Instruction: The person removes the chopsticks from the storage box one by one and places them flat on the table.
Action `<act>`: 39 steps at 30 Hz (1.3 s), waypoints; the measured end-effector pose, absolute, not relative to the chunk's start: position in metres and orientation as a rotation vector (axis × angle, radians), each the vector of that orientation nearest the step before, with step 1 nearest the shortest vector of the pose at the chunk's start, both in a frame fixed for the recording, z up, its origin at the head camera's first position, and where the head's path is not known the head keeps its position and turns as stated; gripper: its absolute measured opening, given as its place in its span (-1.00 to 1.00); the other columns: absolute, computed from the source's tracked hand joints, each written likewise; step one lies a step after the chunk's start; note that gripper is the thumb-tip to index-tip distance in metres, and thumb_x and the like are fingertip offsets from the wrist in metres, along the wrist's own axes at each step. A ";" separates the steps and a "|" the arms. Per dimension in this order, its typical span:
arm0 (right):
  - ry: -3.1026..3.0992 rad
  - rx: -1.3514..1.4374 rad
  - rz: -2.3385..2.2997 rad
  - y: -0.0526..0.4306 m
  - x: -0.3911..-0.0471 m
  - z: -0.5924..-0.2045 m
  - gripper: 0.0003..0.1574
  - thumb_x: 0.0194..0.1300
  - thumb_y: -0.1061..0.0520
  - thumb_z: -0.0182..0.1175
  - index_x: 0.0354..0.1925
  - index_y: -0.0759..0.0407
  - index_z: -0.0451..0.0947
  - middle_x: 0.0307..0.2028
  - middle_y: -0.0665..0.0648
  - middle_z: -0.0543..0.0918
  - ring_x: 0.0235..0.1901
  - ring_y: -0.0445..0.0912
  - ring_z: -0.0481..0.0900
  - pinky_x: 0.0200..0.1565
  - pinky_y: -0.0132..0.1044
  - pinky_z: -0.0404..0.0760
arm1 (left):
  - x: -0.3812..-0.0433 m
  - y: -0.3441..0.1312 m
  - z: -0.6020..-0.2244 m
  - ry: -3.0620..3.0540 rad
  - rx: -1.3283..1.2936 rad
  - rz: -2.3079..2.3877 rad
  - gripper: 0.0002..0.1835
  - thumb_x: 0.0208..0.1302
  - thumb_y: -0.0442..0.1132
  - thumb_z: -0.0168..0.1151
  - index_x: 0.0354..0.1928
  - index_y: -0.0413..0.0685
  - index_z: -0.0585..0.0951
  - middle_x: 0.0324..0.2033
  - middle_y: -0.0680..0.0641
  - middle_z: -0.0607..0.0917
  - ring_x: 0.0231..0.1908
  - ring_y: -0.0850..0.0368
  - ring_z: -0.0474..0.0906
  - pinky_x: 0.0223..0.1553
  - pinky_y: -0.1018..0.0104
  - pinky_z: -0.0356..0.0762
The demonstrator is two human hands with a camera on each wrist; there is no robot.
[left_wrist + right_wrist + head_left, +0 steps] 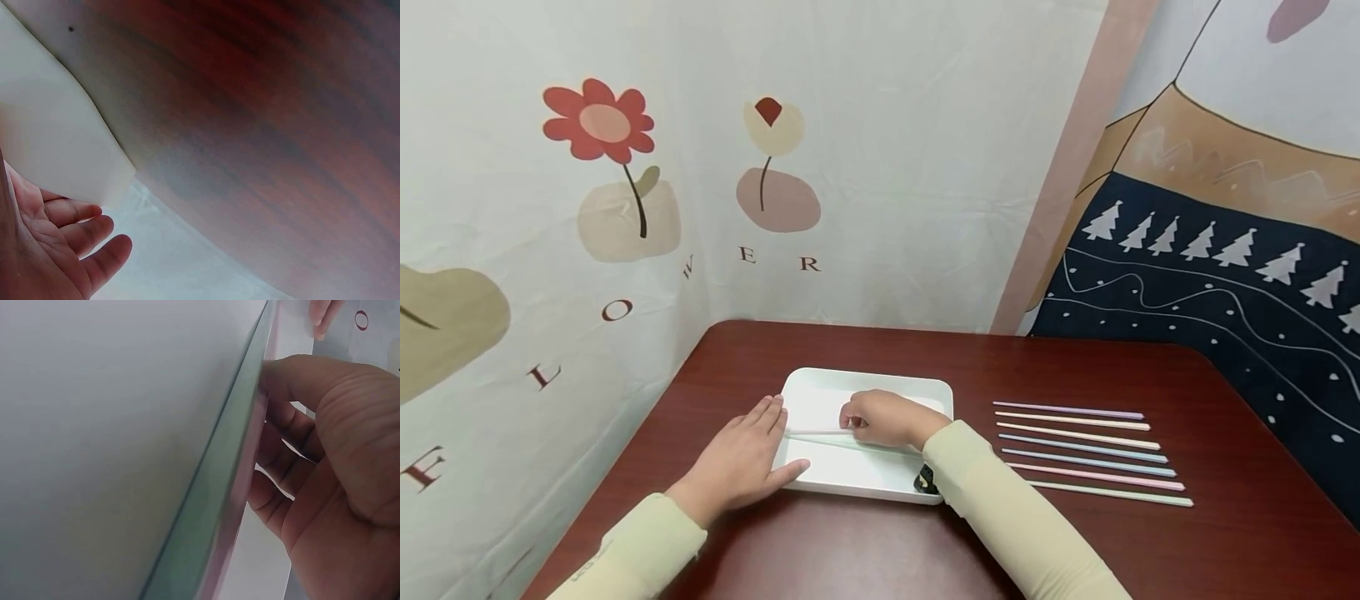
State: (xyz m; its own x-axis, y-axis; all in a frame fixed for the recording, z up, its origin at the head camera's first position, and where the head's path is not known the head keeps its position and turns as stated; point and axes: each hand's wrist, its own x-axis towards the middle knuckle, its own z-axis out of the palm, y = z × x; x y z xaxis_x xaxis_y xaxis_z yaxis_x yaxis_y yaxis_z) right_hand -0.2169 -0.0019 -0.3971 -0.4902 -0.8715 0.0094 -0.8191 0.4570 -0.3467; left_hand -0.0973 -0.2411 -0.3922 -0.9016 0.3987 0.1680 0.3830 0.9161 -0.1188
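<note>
A white tray (857,481) lies on the table. My left hand (741,458) rests at its left end, fingers extended against the rim; in the left wrist view the tray's pale side (56,125) is beside those fingers. Over the inside of the tray, my right hand (887,417) pinches a pink chopstick (240,487) between thumb and fingertips. Right alongside it is a light green chopstick (203,519), lying in the tray. The right hand and sleeve hide part of both sticks in the head view.
Several pastel chopsticks (1086,457) lie roughly parallel on the dark red table (820,550), right of the tray. A small black item (925,479) with a yellow mark shows at the tray's front right corner, by the right sleeve. Printed cloths (887,167) hang behind.
</note>
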 end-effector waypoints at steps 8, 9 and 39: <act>2.505 -1.497 -0.496 0.002 -0.220 -0.395 -0.75 0.37 0.28 0.12 -0.13 0.00 0.67 -0.41 -0.13 0.54 -0.35 -0.25 0.46 -0.17 -0.46 0.44 | -0.099 -0.240 -0.391 -2.901 -0.583 0.126 -0.05 0.33 0.39 0.02 0.27 -0.45 0.46 0.33 -0.37 0.40 0.36 -0.25 0.30 0.23 -0.13 0.39; 2.505 -1.495 -0.503 0.002 -0.220 -0.395 -0.74 0.38 0.29 0.12 -0.12 0.00 0.67 -0.41 -0.13 0.54 -0.35 -0.25 0.46 -0.17 -0.46 0.44 | -0.100 -0.239 -0.391 -2.901 -0.583 0.127 -0.05 0.33 0.39 0.02 0.27 -0.45 0.46 0.33 -0.37 0.40 0.36 -0.25 0.29 0.24 -0.13 0.38; 2.450 -1.511 -0.715 0.040 -0.216 -0.329 -0.71 0.33 0.30 0.11 -0.12 0.00 0.66 -0.38 -0.10 0.53 -0.42 -0.24 0.45 -0.31 -0.36 0.50 | -0.101 -0.240 -0.390 -2.927 -0.580 0.115 -0.05 0.33 0.39 0.02 0.28 -0.45 0.44 0.34 -0.37 0.39 0.37 -0.26 0.28 0.25 -0.13 0.37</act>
